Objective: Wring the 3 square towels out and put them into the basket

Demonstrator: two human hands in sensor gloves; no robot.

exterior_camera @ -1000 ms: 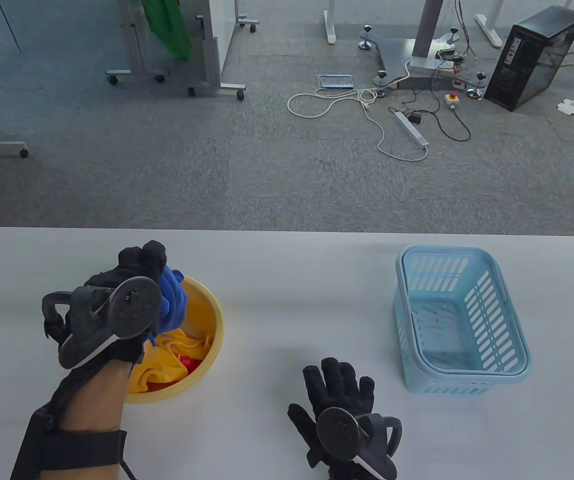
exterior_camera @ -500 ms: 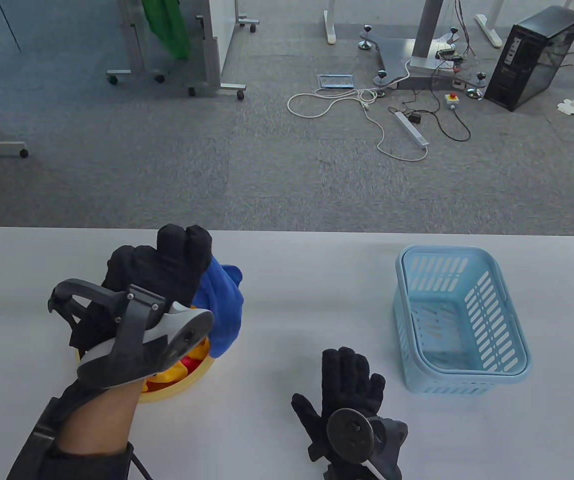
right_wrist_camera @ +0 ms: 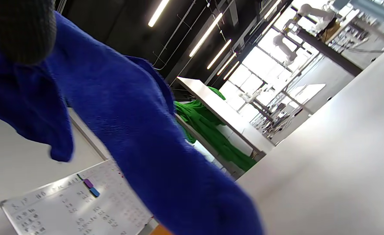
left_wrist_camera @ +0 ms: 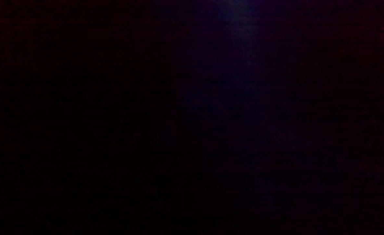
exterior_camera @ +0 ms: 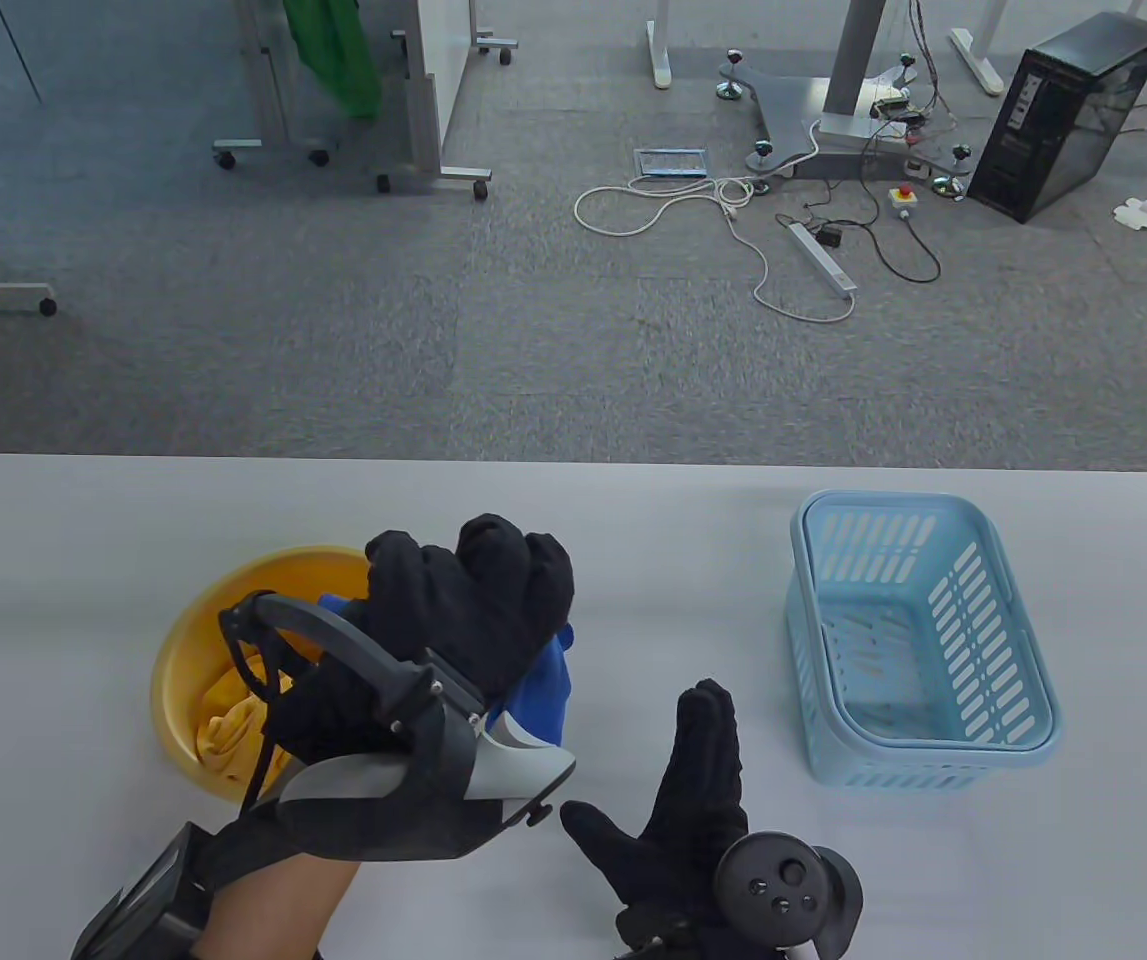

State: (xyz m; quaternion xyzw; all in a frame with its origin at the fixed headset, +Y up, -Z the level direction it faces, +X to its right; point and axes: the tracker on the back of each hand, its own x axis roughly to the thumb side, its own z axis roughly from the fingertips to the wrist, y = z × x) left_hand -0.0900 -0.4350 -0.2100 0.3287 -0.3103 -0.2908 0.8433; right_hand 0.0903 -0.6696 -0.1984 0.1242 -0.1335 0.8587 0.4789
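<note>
Your left hand (exterior_camera: 463, 610) grips the blue towel (exterior_camera: 545, 695), fingers curled over it and bunching the top of the cloth into the palm. You hold it above the table (exterior_camera: 633, 520), just right of the yellow basin (exterior_camera: 233, 590), between basin and your right hand (exterior_camera: 693, 790). From the table view only a short blue flap shows, hanging below the knuckles. The right wrist view gives more: deep, saturated blue, a fine looped terry texture, hanging in a thick folded drape with one loose corner falling to the left. Whether it drips cannot be told.

Your right hand is spread flat, fingers straight and pointing away from you, thumb out to the left, holding nothing. It sits just beside and below the hanging flap; contact cannot be judged.

A yellow towel (exterior_camera: 228, 725) lies crumpled inside the basin, at its near side. The light blue basket (exterior_camera: 1013, 640) with slotted walls stands well apart on the right of the table.

Left wrist view is dark throughout; nothing readable.
</note>
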